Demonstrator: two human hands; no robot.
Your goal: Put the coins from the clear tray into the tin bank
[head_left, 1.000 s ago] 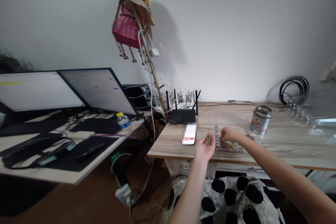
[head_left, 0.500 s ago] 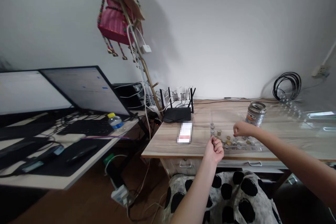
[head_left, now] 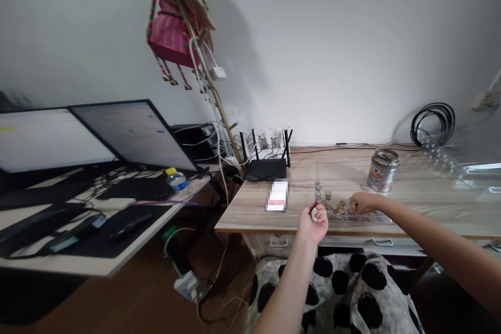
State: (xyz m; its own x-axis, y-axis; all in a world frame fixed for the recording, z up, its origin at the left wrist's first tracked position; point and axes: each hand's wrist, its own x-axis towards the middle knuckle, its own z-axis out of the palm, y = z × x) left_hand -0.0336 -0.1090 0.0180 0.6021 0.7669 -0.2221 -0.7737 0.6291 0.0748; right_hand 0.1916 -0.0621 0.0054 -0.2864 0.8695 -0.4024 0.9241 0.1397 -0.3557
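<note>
My left hand (head_left: 312,223) is palm up near the desk's front edge, its fingers curled around silver coins (head_left: 314,214). Over the scattered coins, my right hand (head_left: 362,203) points down with its fingers closed; whatever the fingertips hold is hidden. Gold-coloured and silver loose coins (head_left: 341,204) lie between the two hands in a shallow clear tray (head_left: 360,221). Along the tray's left side runs a row of small coins (head_left: 318,186). Behind my right hand stands a metal tin (head_left: 381,172) with a coin slot in its lid and a wire handle.
Left of the coins, a phone-like object (head_left: 277,195) with a blurred-out surface lies before a black router (head_left: 266,169). Coiled black cable (head_left: 433,124) leans on the wall at the right. A lower desk at left holds monitors (head_left: 133,130) and a bottle (head_left: 177,179).
My left hand has turned further palm up, showing silver coins in it. The right hand has lowered toward the coins, and more of the tin shows behind it. The view has shifted slightly.
</note>
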